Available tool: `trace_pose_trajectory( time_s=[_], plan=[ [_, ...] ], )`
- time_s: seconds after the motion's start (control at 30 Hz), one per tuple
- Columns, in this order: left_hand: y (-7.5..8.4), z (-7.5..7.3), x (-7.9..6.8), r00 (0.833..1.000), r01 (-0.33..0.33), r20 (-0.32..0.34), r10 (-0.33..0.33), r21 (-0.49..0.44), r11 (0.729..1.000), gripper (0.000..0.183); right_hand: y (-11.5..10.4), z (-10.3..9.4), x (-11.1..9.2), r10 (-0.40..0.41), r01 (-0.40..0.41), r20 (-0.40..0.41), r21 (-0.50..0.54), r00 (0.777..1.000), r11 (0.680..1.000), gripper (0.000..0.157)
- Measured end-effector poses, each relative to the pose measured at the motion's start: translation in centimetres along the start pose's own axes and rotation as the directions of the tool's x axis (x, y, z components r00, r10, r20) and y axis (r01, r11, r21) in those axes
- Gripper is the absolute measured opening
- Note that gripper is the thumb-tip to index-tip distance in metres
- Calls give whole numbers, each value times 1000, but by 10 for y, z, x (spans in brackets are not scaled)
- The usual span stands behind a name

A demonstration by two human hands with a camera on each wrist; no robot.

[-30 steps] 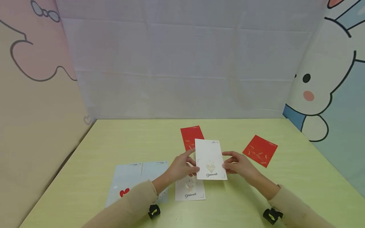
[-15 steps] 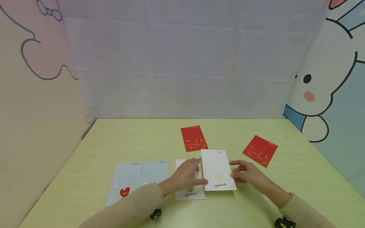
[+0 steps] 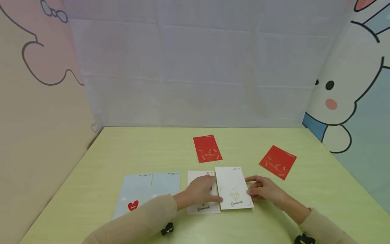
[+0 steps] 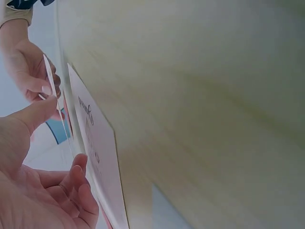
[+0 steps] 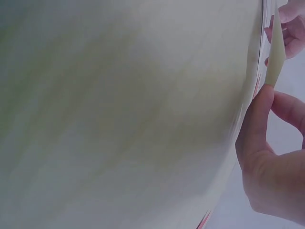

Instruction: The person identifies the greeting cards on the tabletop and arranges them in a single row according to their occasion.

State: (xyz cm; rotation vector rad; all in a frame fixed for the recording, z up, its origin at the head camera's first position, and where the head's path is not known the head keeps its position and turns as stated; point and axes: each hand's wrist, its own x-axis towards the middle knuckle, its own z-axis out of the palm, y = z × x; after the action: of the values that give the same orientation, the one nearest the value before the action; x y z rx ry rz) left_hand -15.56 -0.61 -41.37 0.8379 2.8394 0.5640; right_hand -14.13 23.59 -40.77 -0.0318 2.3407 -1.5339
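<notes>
A white card (image 3: 233, 183) with a gold diamond drawing and the word "Diamonds" is held low over the table between both hands. My left hand (image 3: 201, 191) has its left edge, thumb on the near part and index finger farther up. On the opposite edge, my right hand (image 3: 266, 191) pinches it between thumb and fingers. A second white "Diamonds" card (image 3: 195, 208) lies just left, partly covered by the left hand. In the left wrist view the held card (image 4: 51, 76) appears nearly edge-on, above the lying card (image 4: 97, 138).
Two pale blue cards (image 3: 137, 189) lie side by side at the left, one with a red heart; the left sleeve (image 3: 146, 215) covers part of them. Behind the white cards lies a red card (image 3: 208, 149). Another red card (image 3: 278, 162) rests at an angle to the right.
Both hands have moved the white card right and toward the person, lowering it beside the second white card. The far red card and the lying white card have come more into view.
</notes>
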Motion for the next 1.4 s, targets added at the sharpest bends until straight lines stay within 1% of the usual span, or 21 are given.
trace_pose_trajectory(
  time_s=[0.23, 0.37, 0.67, 0.93, 1.2, 1.4],
  plan=[
    [-1, 2, -1, 1000, 18, 20, -17, -28, 999, 64, 1, 3, 0, 5, -6, -15, -60, 1000, 998, 45],
    [-1, 4, -2, 999, 26, 20, -25, -43, 999, 63, 1, 4, 0, 5, -6, -15, -71, 1000, 997, 44],
    [1, 6, -2, 999, 37, 14, -37, -1, 999, 66, 2, 7, -1, -10, 8, -22, -95, 1000, 995, 42],
    [2, 7, -3, 1000, 31, 5, -31, 23, 999, 64, 0, 9, -3, -31, 27, -24, -128, 999, 991, 40],
    [2, 6, -4, 1000, 23, 3, -23, 19, 1000, 65, -3, 10, -6, -70, 65, -26, -168, 997, 984, 39],
    [1, 7, -3, 1000, 15, -7, -15, 13, 1000, 62, -3, 11, -5, -57, 48, -43, -186, 997, 981, 39]
  ],
)
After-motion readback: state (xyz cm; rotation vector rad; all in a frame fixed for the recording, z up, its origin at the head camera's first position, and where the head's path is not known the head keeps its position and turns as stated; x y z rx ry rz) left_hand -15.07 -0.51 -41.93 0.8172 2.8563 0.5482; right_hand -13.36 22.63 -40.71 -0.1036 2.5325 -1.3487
